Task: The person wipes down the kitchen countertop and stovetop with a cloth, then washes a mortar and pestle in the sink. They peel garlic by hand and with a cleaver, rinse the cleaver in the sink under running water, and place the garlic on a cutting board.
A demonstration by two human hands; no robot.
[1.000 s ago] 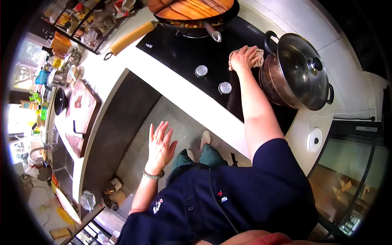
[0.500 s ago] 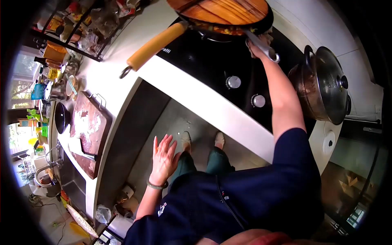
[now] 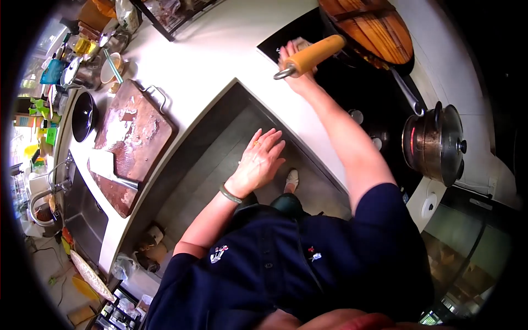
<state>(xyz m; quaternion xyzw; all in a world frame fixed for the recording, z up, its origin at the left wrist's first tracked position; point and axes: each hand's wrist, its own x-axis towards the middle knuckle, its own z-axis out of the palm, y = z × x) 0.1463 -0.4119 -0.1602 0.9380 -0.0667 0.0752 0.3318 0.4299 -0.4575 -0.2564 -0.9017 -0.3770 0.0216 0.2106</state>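
Note:
My right hand (image 3: 297, 61) presses a crumpled cloth (image 3: 302, 44) onto the left end of the black cooktop (image 3: 352, 91). The pan's wooden handle (image 3: 319, 55) passes over that hand and hides part of it. Behind it stands the pan under a wooden lid (image 3: 374, 27), with a metal spoon handle (image 3: 407, 93) sticking out. My left hand (image 3: 258, 161) hangs in the air in front of the counter, fingers spread, holding nothing.
A lidded steel pot (image 3: 434, 144) stands on the cooktop's right end. On the left counter are a wooden board (image 3: 135, 124) with a cleaver (image 3: 104, 165) and a black bowl (image 3: 83, 116). A sink (image 3: 85, 220) lies further left. A rack (image 3: 165, 25) holds bags.
My right hand has wiped leftward with the cloth, from beside the pot, past the pan, to the cooktop's left end. The view has turned, and my left hand has risen slightly.

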